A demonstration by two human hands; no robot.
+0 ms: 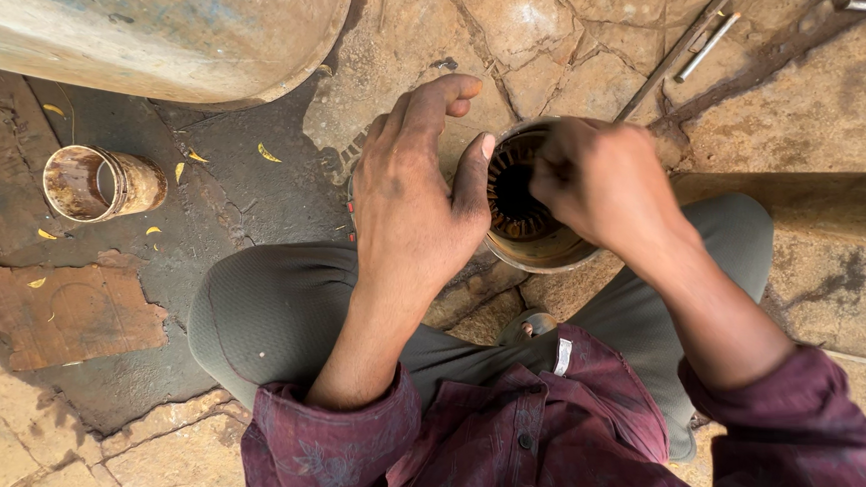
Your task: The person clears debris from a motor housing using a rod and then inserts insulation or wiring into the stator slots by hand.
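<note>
A round metal motor housing with copper windings inside stands on the stone floor between my knees. My left hand rests on its left rim, thumb on the edge and fingers spread over the outside. My right hand is closed over the housing's right side with its fingertips reaching into the bore; whether they pinch anything is hidden. I squat in grey trousers and a maroon shirt.
A rusty short metal cylinder lies on its side at the left. A large blue-grey drum fills the top left. Metal rods lie at the top right, a cardboard scrap at the lower left.
</note>
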